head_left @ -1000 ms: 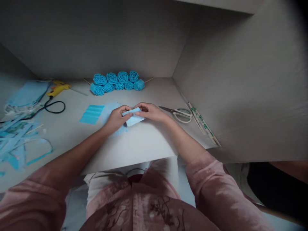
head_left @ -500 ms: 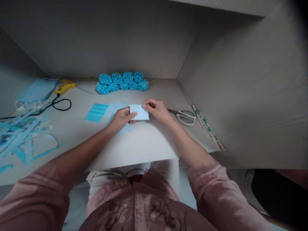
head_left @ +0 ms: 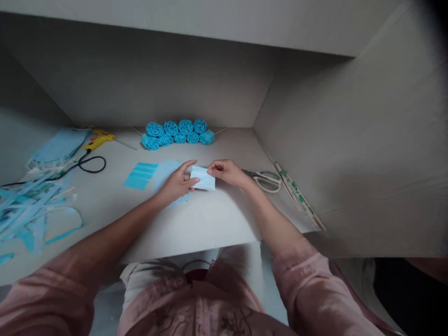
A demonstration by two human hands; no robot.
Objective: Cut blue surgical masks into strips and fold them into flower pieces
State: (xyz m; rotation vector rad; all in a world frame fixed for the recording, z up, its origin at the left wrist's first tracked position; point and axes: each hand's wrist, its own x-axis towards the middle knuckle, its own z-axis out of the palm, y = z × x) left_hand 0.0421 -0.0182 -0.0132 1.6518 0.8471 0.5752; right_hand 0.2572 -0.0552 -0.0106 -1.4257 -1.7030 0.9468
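Note:
Between my hands is a folded piece of pale blue fabric (head_left: 204, 181), held up above the table. My left hand (head_left: 178, 181) grips its left edge, thumb on top and index finger lifted away. At its upper right corner, my right hand (head_left: 227, 172) pinches the fabric with thumb and fingertips. Under and behind my left hand lies a pale blue sheet (head_left: 163, 171), partly covered. Left of that is a brighter blue pleated piece (head_left: 141, 175). Scissors with pale handles (head_left: 268, 182) rest right of my right hand, blades partly hidden.
Several blue fabric roses (head_left: 180, 133) sit at the back. To the left are a yellow glue gun (head_left: 100, 138) with a black cord, a stack of blue masks (head_left: 58, 147) and a heap of blue strips (head_left: 33, 205). Thin sticks with green marks (head_left: 299, 196) lie along the right.
The fabric has tilted, its right side dipping, and my left index finger has lifted off it. My right hand keeps its pinch. The whole view has shifted, so things appear lower.

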